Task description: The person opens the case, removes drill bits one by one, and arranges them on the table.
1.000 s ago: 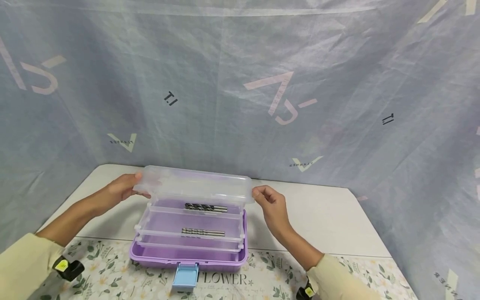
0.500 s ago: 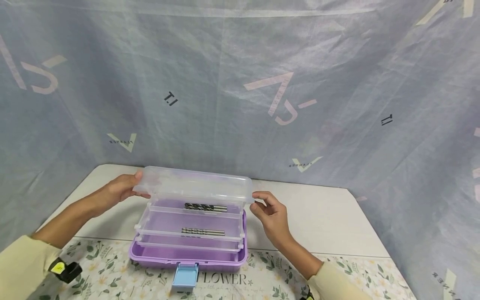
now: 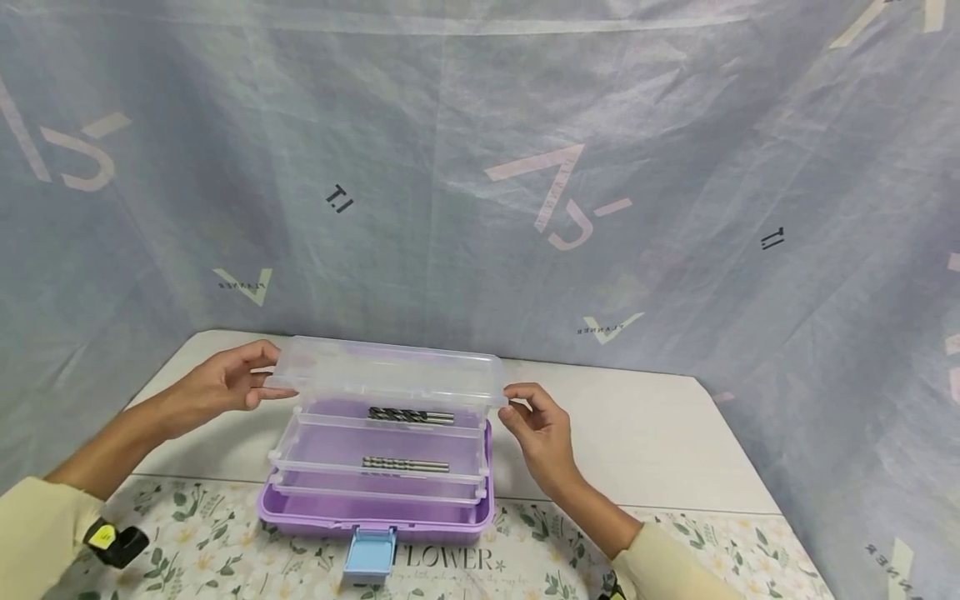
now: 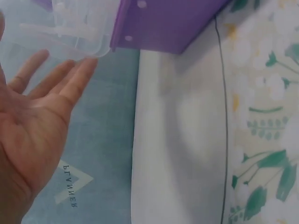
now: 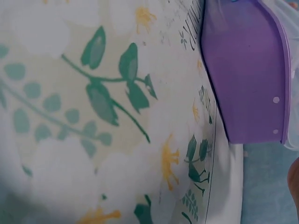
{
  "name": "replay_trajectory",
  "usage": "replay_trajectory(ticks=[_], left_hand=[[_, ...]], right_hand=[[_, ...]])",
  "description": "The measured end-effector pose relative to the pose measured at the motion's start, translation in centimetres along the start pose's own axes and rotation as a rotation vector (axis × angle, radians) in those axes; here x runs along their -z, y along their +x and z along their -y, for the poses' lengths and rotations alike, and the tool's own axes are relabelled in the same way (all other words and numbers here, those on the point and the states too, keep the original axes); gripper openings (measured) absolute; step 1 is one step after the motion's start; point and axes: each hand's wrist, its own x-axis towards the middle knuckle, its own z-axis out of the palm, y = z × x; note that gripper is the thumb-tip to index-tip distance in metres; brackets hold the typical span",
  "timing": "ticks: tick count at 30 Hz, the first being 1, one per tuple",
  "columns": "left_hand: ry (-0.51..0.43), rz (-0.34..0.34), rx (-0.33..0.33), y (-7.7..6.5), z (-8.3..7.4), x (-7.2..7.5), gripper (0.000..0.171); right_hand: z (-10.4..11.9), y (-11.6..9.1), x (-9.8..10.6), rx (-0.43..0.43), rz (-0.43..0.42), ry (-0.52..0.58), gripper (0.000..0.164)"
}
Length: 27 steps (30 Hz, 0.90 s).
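Left hand: the left hand (image 3: 225, 382) is raised at the left end of the clear lid (image 3: 390, 367), fingers spread and reaching toward it; the left wrist view shows the palm with the fingers nearly straight, fingertips at the lid's edge and gripping nothing.
Right hand: the right hand (image 3: 547, 425) is at the lid's right corner, fingers bent, the index fingertip at the edge and the thumb just below it; whether it pinches the lid I cannot tell, as the right wrist view catches only a bit of the hand.
Arms: both reach forward and inward from pale sleeves (image 3: 45, 529), one on each side of the box.
Box: the purple box (image 3: 450, 528) sits on the table (image 3: 637, 433), partly over the flowered cloth (image 3: 202, 533); its long axis runs left to right, and its blue latch (image 3: 371, 550) faces the person.
Lid: raised at the back, above the trays, its long axis also left to right.
Upper tray: dark drill bits (image 3: 397, 414) lie lengthwise, twisted ends to the left, smooth shanks to the right.
Tray below: silver drill bits (image 3: 405, 464) lie the same way, right of the tray's middle.
Behind: a grey-blue printed curtain (image 3: 450, 167).
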Motion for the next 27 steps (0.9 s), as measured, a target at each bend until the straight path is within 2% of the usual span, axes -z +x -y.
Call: replay_trajectory(ticks=[2,4,8,14,21,27], left_hand=[[-0.025,-0.005,-0.036,0.1,0.3,0.0,0.036],[-0.001,-0.039,-0.042,0.3,0.6,-0.2,0.039],[0.076,-0.109,-0.035,0.6,0.7,-0.4,0.030],[0.169,-0.146,-0.029,1.2,0.8,-0.5,0.020],[0.148,-0.168,-0.034,2.1,1.1,-0.1,0.007],[0.131,-0.211,0.004,2.8,1.3,-0.1,0.011]], right_hand=[[0.0,0.0,0.0,-0.007,-0.002,-0.001,0.019],[0.0,0.0,-0.1,-0.011,-0.004,-0.004,0.017],[0.2,0.2,-0.2,-0.030,-0.016,-0.029,0.014],[0.6,1.0,-0.3,-0.105,-0.062,-0.056,0.010],[0.5,2.6,-0.7,-0.222,-0.134,-0.075,0.014],[0.5,3.8,-1.2,-0.316,-0.186,-0.054,0.017]])
